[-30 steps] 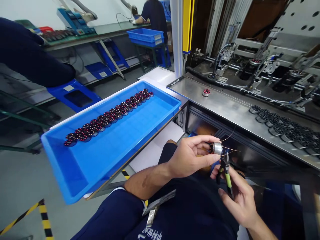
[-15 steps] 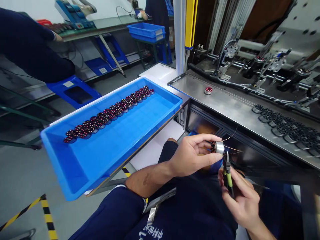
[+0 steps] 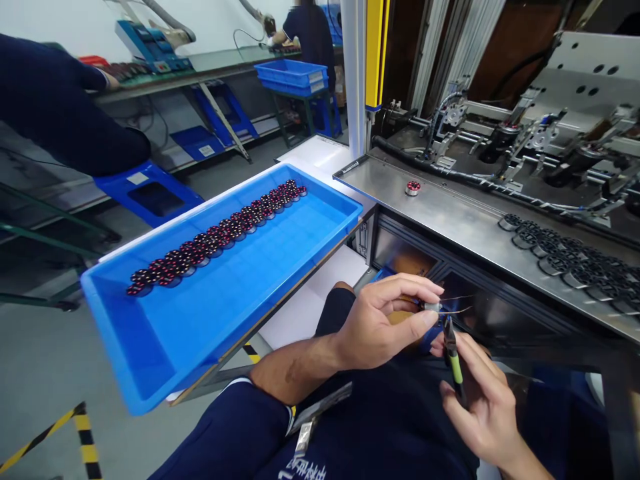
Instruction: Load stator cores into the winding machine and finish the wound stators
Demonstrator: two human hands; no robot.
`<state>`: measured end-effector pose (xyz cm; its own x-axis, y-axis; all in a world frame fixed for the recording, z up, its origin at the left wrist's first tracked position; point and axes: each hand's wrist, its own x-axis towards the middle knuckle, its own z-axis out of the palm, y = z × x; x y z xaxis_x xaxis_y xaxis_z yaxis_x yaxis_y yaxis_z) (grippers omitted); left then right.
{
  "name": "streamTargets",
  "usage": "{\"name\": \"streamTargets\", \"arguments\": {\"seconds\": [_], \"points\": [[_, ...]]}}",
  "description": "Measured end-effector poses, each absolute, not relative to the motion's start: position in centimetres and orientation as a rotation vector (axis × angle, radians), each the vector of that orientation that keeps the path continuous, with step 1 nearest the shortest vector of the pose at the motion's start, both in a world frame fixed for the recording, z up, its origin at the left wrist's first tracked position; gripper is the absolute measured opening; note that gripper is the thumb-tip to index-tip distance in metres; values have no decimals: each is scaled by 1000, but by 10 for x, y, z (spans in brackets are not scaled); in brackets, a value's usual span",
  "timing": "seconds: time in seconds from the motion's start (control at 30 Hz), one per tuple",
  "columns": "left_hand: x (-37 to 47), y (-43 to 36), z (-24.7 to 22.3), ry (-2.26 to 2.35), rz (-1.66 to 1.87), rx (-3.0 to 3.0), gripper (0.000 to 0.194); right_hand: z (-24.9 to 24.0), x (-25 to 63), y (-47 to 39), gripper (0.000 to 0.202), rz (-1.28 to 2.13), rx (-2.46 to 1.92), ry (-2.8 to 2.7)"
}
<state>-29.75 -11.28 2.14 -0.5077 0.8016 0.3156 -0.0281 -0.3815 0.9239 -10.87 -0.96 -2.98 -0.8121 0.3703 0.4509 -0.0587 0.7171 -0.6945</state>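
Motor part (image 3: 432, 307) pinched in the left hand (image 3: 377, 327), pliers (image 3: 455, 363) just beside it

The motor part sits at the tips of the person's left fingers, above the lap and in front of the counter (image 3: 465, 213). The fingertips reach over its upper side and the thumb presses from below, so the gap is narrow and filled by the part. Its far end, hidden partly by the fingers, faces the palm. Thin wires (image 3: 456, 312) stick out of the other end, past the fingertips, toward the right.

The right hand (image 3: 480, 393) is wrapped round the pliers, their tip pointing up just below the wires; whether tip and wires touch cannot be told.

To the left, a blue tray (image 3: 240, 287) holds a long band of similar parts (image 3: 215, 241). On the counter stand one red-topped part (image 3: 413, 189) and, farther right, a cluster of black rings (image 3: 575, 260).
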Motion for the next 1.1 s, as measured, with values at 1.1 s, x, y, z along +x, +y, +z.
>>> {"name": "streamTargets", "arguments": {"seconds": [1.1], "points": [[-298,-114,23,1255,1938,1141,15,-21,-102,-11,71,1069,-345,-2323]]}}
